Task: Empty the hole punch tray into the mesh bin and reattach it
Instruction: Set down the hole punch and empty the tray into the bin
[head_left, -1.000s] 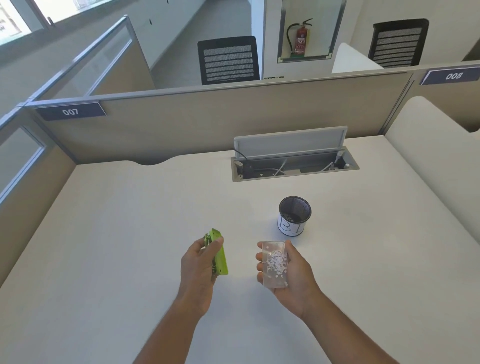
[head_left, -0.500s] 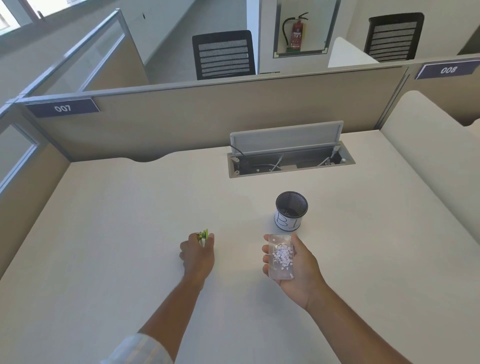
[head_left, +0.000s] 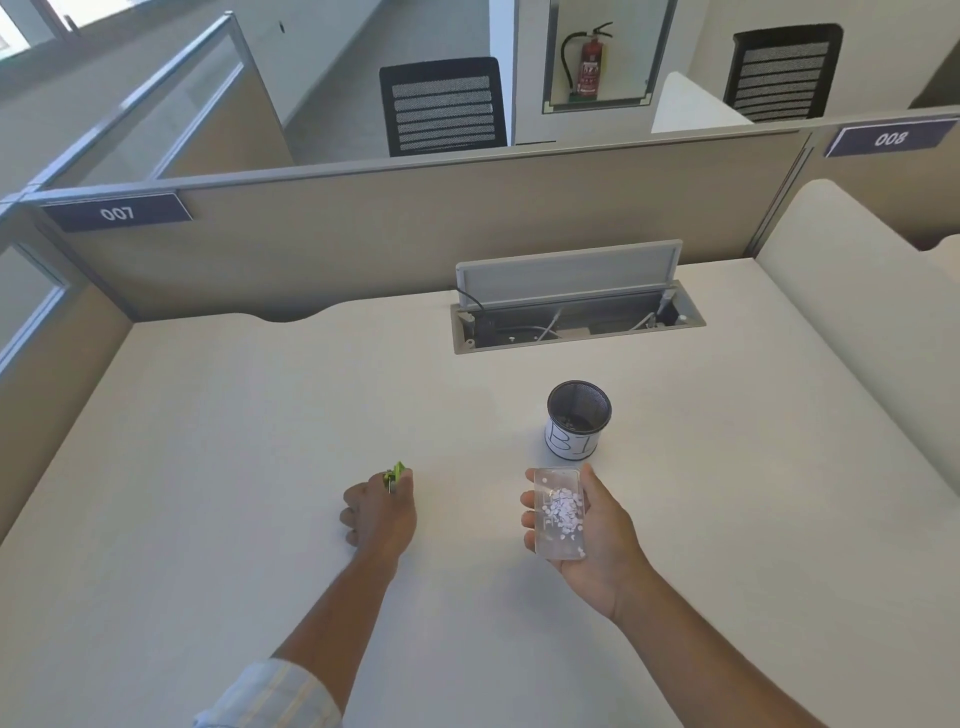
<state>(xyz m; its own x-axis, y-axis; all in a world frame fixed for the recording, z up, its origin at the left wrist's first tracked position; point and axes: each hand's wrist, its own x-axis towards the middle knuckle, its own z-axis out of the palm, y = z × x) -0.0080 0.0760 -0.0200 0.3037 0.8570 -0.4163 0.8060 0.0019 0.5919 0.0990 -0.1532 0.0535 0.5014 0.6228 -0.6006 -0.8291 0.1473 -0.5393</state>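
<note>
My right hand (head_left: 597, 535) holds the clear hole punch tray (head_left: 560, 513) flat on its palm, open side up, with many small white paper dots lying in it. The tray is just in front of the black mesh bin (head_left: 578, 418), which stands upright on the desk with a white label on its side. My left hand (head_left: 378, 512) is closed over the green hole punch (head_left: 395, 475) and rests low on the desk. Only the punch's green tip shows past my fingers.
The pale desk (head_left: 208, 467) stretches wide around both hands. An open cable hatch (head_left: 576, 317) with its lid up sits behind the bin. Beige partition walls close the back and both sides. Office chairs and a fire extinguisher stand beyond the partition.
My left hand has turned over and lowered the green punch toward the desk, hiding most of it. My right hand has carried the tray slightly forward toward the bin.
</note>
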